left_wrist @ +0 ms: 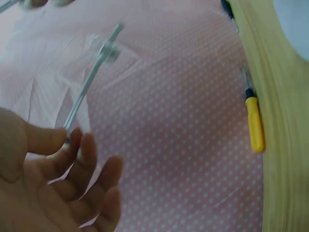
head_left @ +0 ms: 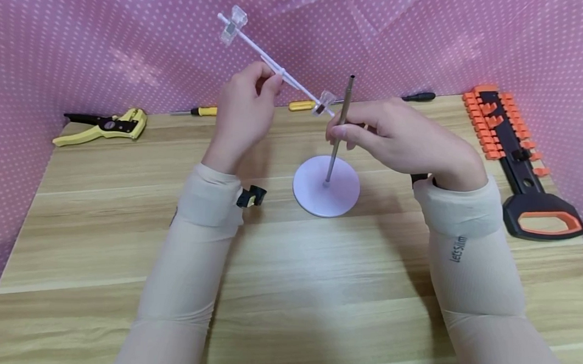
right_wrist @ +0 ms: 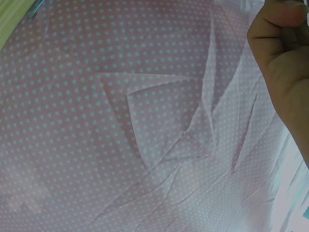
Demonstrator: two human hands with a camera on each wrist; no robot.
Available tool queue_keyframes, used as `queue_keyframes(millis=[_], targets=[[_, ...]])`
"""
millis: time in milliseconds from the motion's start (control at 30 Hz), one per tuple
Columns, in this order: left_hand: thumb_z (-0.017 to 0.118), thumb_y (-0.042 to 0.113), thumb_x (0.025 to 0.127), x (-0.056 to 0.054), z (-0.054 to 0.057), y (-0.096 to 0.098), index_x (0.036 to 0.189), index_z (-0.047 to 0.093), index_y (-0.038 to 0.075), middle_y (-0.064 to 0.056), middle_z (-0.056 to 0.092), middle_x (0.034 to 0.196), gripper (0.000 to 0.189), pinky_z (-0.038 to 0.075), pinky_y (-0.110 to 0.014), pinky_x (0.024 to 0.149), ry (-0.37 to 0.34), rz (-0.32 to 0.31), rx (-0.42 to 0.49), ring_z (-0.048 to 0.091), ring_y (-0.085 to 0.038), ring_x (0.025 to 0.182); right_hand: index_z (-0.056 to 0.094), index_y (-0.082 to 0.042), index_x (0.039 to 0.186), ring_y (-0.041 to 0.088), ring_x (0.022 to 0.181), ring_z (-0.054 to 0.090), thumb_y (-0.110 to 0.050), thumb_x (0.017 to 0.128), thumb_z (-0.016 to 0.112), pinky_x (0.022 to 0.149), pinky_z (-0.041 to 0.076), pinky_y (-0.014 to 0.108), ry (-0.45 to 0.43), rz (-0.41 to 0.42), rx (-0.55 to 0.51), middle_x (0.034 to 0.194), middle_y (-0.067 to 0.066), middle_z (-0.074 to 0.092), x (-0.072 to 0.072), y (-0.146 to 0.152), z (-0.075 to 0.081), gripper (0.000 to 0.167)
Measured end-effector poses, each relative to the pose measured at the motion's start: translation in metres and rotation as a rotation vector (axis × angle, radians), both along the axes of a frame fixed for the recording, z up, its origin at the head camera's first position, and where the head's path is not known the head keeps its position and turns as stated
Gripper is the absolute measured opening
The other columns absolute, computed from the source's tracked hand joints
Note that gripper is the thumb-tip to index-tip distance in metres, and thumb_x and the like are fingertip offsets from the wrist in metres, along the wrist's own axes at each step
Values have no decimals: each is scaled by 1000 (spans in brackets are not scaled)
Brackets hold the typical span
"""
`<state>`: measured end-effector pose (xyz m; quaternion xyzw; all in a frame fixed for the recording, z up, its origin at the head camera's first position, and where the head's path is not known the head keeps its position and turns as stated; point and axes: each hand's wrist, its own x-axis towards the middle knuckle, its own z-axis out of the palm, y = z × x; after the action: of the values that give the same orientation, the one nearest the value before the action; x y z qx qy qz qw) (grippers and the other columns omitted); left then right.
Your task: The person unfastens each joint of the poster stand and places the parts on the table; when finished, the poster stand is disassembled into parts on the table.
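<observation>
My left hand (head_left: 246, 108) pinches a slim white rod (head_left: 251, 43) near its middle, holding it slanted above the far table edge. A clear plastic clip (head_left: 238, 18) sits near the rod's upper left end, and another clear clip (head_left: 326, 99) near its lower right end. With thumb and fingers, my right hand (head_left: 403, 135) grips a thin metal pole (head_left: 345, 105), tilted slightly. The pole's foot meets the centre of a round white base (head_left: 342, 198) on the table. In the left wrist view the thumb and index finger pinch the rod (left_wrist: 83, 92). The right wrist view shows only part of the right hand (right_wrist: 285, 58).
Yellow-and-black wire strippers (head_left: 116, 126) lie at the back left. Along the back edge are yellow-handled screwdrivers (head_left: 206, 111) and a black-handled one (head_left: 419, 97). A black-and-orange tool rack (head_left: 515, 166) lies at right. Pink dotted cloth (head_left: 145, 42) surrounds the wooden table (head_left: 315, 293).
</observation>
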<state>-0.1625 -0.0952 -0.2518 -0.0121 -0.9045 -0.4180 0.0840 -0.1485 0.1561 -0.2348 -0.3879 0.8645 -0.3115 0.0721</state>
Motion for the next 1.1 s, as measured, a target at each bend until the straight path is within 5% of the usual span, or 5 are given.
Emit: queue_keyframes(millis=[233, 533, 800, 1100], targets=[[47, 25, 114, -2, 4, -19, 103, 63, 12, -1, 60, 94, 23, 40, -29, 73, -184, -148, 54, 51, -15, 83, 76, -21, 107, 14, 92, 64, -27, 112, 56, 84, 50, 40, 9, -5, 5, 98, -4, 72, 0, 1, 0, 22], [56, 24, 111, -13, -11, -41, 109, 71, 9, -1, 66, 93, 22, 41, -35, 86, -405, -288, 31, 59, -19, 99, 76, -20, 109, 14, 96, 65, -29, 112, 55, 86, 50, 41, -2, -5, 16, 101, -4, 73, 0, 1, 0, 23], [58, 23, 110, -19, -20, -41, 104, 73, 6, -4, 66, 95, 24, 42, -36, 87, -473, -351, 40, 59, -22, 98, 76, -20, 110, 14, 96, 64, -29, 112, 55, 87, 50, 40, -6, -7, 21, 101, -4, 73, 0, 0, 1, 23], [54, 18, 111, -23, -26, -37, 121, 74, 2, -6, 68, 108, 26, 40, -45, 110, -573, -366, 32, 61, -24, 105, 76, -21, 110, 14, 97, 65, -30, 112, 55, 87, 51, 41, 1, -11, 27, 101, -5, 73, -1, 0, 1, 23]])
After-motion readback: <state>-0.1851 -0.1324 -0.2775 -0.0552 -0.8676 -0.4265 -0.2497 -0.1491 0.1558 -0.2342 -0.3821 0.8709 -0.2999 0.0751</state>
